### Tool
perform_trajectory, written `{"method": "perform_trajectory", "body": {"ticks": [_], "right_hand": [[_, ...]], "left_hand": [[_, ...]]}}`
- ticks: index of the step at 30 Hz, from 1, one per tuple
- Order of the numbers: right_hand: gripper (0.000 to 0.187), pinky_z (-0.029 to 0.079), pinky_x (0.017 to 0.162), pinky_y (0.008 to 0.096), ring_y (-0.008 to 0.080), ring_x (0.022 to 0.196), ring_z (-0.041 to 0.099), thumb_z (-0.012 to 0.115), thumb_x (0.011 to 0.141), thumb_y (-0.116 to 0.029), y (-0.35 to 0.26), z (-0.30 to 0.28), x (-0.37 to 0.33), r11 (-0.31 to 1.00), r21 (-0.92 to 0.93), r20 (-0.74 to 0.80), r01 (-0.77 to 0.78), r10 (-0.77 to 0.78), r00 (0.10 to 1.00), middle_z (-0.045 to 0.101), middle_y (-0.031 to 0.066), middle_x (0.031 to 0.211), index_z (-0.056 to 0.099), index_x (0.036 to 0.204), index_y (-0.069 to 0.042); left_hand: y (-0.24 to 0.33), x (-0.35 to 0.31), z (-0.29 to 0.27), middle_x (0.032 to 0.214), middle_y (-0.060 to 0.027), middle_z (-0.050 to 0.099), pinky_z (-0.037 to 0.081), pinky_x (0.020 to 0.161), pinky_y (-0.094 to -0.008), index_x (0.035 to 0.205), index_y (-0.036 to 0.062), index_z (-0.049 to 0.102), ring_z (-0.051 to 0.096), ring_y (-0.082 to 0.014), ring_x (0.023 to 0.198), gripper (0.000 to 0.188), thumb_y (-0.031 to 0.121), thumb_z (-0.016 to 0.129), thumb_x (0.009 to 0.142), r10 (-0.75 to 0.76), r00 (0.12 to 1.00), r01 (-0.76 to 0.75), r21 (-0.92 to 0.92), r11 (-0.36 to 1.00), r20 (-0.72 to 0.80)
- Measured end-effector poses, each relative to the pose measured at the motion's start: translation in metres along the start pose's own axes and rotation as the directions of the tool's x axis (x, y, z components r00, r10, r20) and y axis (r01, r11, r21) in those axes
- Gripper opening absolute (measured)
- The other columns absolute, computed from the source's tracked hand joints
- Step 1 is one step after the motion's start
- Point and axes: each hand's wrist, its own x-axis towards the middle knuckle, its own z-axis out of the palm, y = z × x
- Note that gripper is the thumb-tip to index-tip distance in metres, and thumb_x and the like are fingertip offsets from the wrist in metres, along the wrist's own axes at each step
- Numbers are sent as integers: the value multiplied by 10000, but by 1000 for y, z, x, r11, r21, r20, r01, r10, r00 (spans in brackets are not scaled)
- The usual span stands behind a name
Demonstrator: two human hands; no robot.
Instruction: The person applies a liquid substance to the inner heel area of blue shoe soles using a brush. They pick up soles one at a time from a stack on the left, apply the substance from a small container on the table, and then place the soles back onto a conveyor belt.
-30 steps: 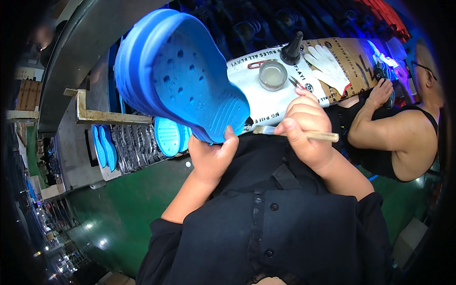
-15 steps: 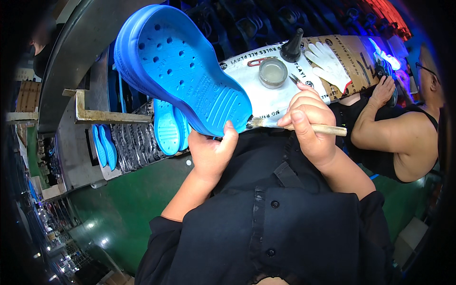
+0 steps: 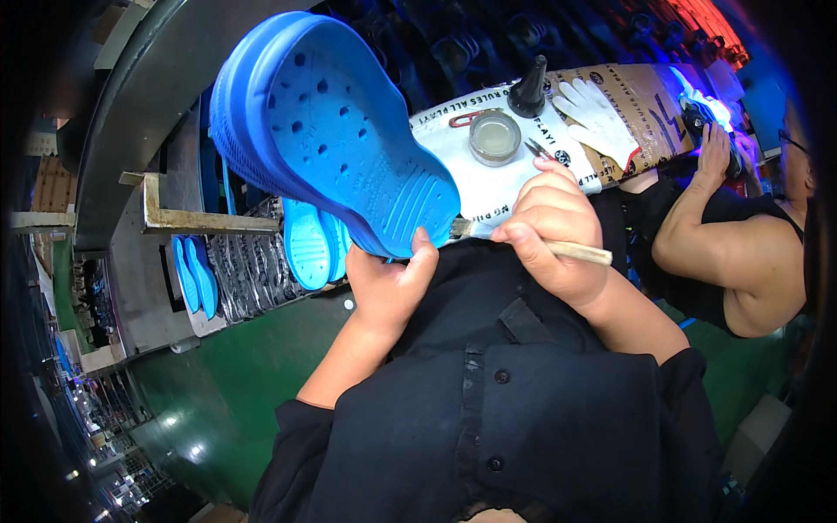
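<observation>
My left hand (image 3: 388, 283) grips the heel end of a large blue clog sole (image 3: 349, 157), thumb over the rim and fingers underneath. The sole is tilted up, showing its holes and ridges. My right hand (image 3: 558, 231) is closed around a flat brush with a pale handle (image 3: 580, 253). The brush's bristles (image 3: 459, 228) are at the sole's heel edge, near my left thumb. Beyond my right hand, a round glass jar (image 3: 494, 137) of cloudy liquid stands on the white-covered bench. Beside it lies a small pointed tool (image 3: 538, 148), partly hidden by my fingers.
A black cone-shaped bottle (image 3: 528, 90), a red clip-like item (image 3: 466, 119) and a white glove (image 3: 595, 120) are on the bench. More blue soles (image 3: 308, 244) lie at left, near a metal bracket (image 3: 209, 220). A co-worker (image 3: 728, 235) works at the right.
My right hand and the brush have shifted slightly left and down, with the bristles still at the heel edge. The sole has tilted slightly in my left hand.
</observation>
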Motion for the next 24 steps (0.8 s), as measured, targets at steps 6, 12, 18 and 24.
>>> {"method": "perform_trajectory", "body": {"ticks": [6,12,18,24], "right_hand": [[201,384,915,396,200,647,552,609,824,-130,6,-13,-4,999,29,-116,-34,37,993,551,30,600,638,628,-93],[171,391,902,394,182,632,558,625,822,-145,0,-10,-3,998,56,-105,22,-16,994,570,23,619,653,661,-95],[174,386,904,397,183,653,569,621,816,-129,3,-19,-11,999,44,-70,-14,17,997,565,26,600,646,649,-88],[240,411,803,358,217,612,573,554,852,-58,19,-34,-21,990,139,-240,-35,68,968,624,64,640,618,621,-42]], "left_hand": [[-5,2,-2,773,-91,649,490,649,-284,882,-25,600,621,-159,675,172,-18,659,721,135,990,-138,79,987,49],[7,13,7,787,-105,644,488,652,-287,902,-37,596,615,-170,676,201,-46,649,709,231,973,-231,59,971,6],[9,16,11,802,-95,644,487,660,-287,904,-37,599,604,-155,690,197,-43,653,714,310,951,-309,110,945,8],[34,26,13,917,-94,634,477,765,-304,1017,-47,576,598,-160,813,236,-11,624,789,97,995,-97,-7,995,-25]]}}
